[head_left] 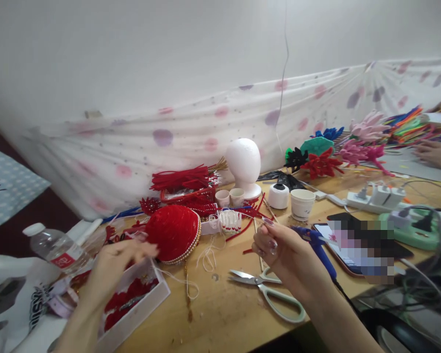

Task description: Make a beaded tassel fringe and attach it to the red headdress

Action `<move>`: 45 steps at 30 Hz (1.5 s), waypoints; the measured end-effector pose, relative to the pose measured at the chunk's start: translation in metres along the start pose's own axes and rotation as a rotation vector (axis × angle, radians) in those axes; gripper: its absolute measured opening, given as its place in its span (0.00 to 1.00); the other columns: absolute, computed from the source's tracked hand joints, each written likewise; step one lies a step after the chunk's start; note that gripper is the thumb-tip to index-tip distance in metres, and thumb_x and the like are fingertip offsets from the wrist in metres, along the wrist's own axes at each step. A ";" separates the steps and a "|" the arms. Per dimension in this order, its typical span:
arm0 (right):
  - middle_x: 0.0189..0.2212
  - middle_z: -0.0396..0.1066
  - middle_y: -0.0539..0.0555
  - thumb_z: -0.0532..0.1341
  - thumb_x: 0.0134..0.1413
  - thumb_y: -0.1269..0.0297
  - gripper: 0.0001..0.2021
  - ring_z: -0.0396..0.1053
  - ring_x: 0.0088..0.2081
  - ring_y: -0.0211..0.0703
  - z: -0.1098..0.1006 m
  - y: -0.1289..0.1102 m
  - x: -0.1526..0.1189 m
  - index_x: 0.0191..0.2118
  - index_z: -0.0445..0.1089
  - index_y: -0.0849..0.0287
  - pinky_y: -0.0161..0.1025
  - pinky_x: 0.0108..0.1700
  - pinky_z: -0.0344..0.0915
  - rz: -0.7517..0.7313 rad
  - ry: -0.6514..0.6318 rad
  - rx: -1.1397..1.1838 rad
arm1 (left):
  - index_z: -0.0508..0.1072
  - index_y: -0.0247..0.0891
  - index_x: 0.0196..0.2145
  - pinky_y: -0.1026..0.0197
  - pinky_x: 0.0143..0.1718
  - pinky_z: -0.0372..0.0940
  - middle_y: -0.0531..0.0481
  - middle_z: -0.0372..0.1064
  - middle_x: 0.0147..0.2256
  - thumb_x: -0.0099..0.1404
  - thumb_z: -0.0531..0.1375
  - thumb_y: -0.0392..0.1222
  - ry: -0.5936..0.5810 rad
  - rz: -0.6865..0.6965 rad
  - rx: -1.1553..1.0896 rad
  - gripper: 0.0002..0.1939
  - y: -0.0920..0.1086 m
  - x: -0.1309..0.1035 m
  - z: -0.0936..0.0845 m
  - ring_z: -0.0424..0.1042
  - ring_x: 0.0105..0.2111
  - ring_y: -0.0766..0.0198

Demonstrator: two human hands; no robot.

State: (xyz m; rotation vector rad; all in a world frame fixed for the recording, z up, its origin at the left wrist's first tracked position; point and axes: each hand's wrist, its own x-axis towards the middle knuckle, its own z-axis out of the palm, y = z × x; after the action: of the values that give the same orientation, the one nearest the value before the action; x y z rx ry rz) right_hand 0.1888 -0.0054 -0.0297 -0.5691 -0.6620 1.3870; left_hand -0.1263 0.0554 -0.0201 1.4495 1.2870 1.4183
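My right hand (279, 247) is raised above the scissors, its fingers curled and thumb pinched against the forefinger. From that pinch a thin white thread (250, 215) appears to run left. A short red tip shows below the fingers; whether the hand holds it I cannot tell. My left hand (130, 250) is blurred by motion, over the near left, between a white box (161, 291) of red pieces and a red thread-wrapped cap (171, 233) with a beaded rim. Open scissors (257, 281) lie on the table. Loose white thread (207, 255) trails beside the cap.
Behind stand a white foam head (243, 162), a thread spool (278, 197) and a paper cup (302, 205). A phone (338, 250), blue glue gun (321, 252) and power strip (367, 200) lie right. A bottle (57, 250) is left. Another person's hand (435, 153) rests far right.
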 end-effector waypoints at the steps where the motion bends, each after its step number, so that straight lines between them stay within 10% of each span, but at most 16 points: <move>1: 0.18 0.55 0.45 0.75 0.39 0.58 0.14 0.49 0.24 0.34 0.000 0.000 0.001 0.20 0.74 0.60 0.34 0.28 0.57 0.002 -0.005 -0.004 | 0.78 0.41 0.24 0.53 0.48 0.69 0.47 0.81 0.33 0.42 0.75 0.40 -0.032 0.011 0.024 0.11 -0.002 -0.001 0.006 0.78 0.40 0.51; 4: 0.17 0.55 0.45 0.75 0.39 0.57 0.14 0.49 0.23 0.35 0.001 -0.001 0.002 0.20 0.73 0.60 0.36 0.29 0.58 0.007 -0.040 -0.018 | 0.74 0.45 0.54 0.51 0.56 0.66 0.43 0.74 0.55 0.49 0.73 0.42 -0.179 0.043 -0.007 0.33 0.001 -0.011 0.037 0.72 0.55 0.50; 14: 0.16 0.58 0.46 0.75 0.40 0.59 0.14 0.53 0.23 0.34 0.007 0.003 -0.001 0.19 0.74 0.61 0.34 0.28 0.57 0.074 -0.062 -0.116 | 0.73 0.37 0.57 0.55 0.45 0.74 0.40 0.82 0.40 0.51 0.74 0.47 -0.364 -0.106 -0.373 0.36 0.038 -0.039 0.135 0.80 0.42 0.52; 21: 0.16 0.58 0.46 0.74 0.42 0.58 0.15 0.52 0.22 0.33 0.002 0.009 0.002 0.18 0.73 0.61 0.33 0.27 0.55 0.093 -0.073 -0.091 | 0.77 0.38 0.52 0.52 0.52 0.71 0.39 0.80 0.45 0.51 0.74 0.45 -0.464 -0.074 -0.333 0.30 0.019 -0.040 0.125 0.78 0.47 0.50; 31: 0.17 0.63 0.47 0.72 0.45 0.53 0.16 0.55 0.21 0.31 -0.004 0.023 0.017 0.23 0.76 0.61 0.32 0.26 0.55 0.088 -0.091 -0.195 | 0.84 0.38 0.35 0.58 0.41 0.72 0.44 0.82 0.32 0.51 0.72 0.54 -0.207 -0.084 -0.285 0.19 0.000 -0.030 0.121 0.80 0.35 0.55; 35: 0.26 0.77 0.56 0.63 0.55 0.42 0.23 0.71 0.29 0.44 -0.026 0.016 0.015 0.43 0.79 0.57 0.41 0.35 0.67 -0.077 -0.013 -0.579 | 0.84 0.38 0.34 0.59 0.40 0.72 0.46 0.82 0.31 0.49 0.73 0.51 -0.105 -0.131 -0.399 0.17 -0.010 -0.023 0.122 0.79 0.32 0.59; 40: 0.53 0.75 0.59 0.57 0.65 0.58 0.26 0.68 0.58 0.58 -0.074 0.013 -0.018 0.67 0.59 0.46 0.56 0.53 0.68 -0.277 -0.004 -1.074 | 0.84 0.40 0.34 0.59 0.46 0.70 0.48 0.82 0.35 0.50 0.74 0.47 -0.067 -0.084 -0.463 0.14 -0.024 -0.013 0.118 0.78 0.38 0.60; 42: 0.63 0.65 0.58 0.57 0.63 0.66 0.26 0.58 0.66 0.58 -0.089 0.017 -0.030 0.66 0.60 0.46 0.59 0.61 0.60 -0.373 -0.056 -1.374 | 0.84 0.40 0.34 0.58 0.51 0.67 0.47 0.81 0.38 0.51 0.73 0.47 -0.063 -0.078 -0.457 0.13 -0.032 -0.013 0.119 0.77 0.43 0.58; 45: 0.56 0.71 0.62 0.54 0.59 0.72 0.19 0.68 0.58 0.58 -0.095 0.023 -0.039 0.53 0.73 0.55 0.56 0.57 0.67 -0.283 -0.244 -1.728 | 0.84 0.39 0.36 0.55 0.53 0.65 0.46 0.81 0.39 0.51 0.73 0.48 -0.075 -0.107 -0.496 0.15 -0.044 -0.014 0.124 0.76 0.45 0.57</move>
State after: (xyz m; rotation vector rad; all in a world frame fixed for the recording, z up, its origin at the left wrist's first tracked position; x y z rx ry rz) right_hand 0.2385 -0.0402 -0.1158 -1.5350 -2.0281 0.2986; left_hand -0.0104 0.0703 -0.0820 1.0703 0.8681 1.4651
